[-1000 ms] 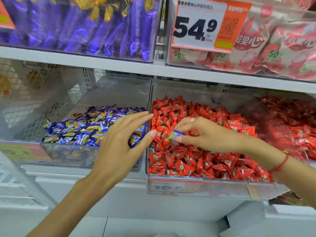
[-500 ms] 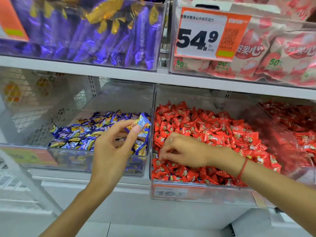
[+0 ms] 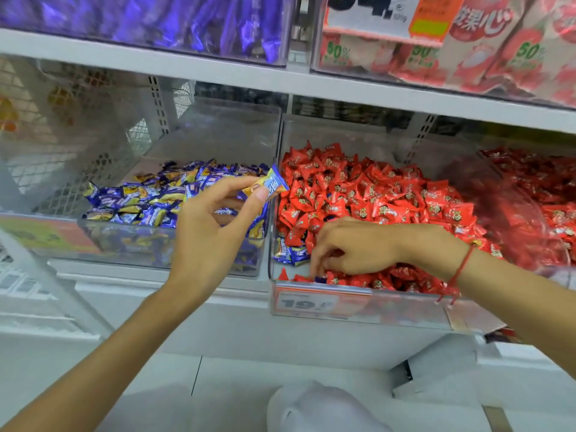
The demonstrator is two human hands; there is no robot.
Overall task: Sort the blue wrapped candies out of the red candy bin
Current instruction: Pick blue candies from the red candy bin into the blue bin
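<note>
Two hands are in view, the left hand (image 3: 205,235) at centre and the right hand (image 3: 358,247) right of centre. One blue wrapped candy (image 3: 269,187) is pinched at the left hand's fingers (image 3: 260,194). Two more blue candies (image 3: 290,252) lie together at the front left of the red candy bin (image 3: 358,307). Four clear bins show fully or nearly so: two above, two below, with a third lower one (image 3: 530,198) cut off at right. Red candies (image 3: 374,194) and the blue candy pile (image 3: 156,194) are too many to count. Two price labels show: one upper right (image 3: 386,17), one on the red bin's front (image 3: 307,302).

Red bin (image 3: 358,307) open-topped, shelf (image 3: 218,73) w/ headroom above; clear divider (image 3: 276,182) betw bins.
</note>
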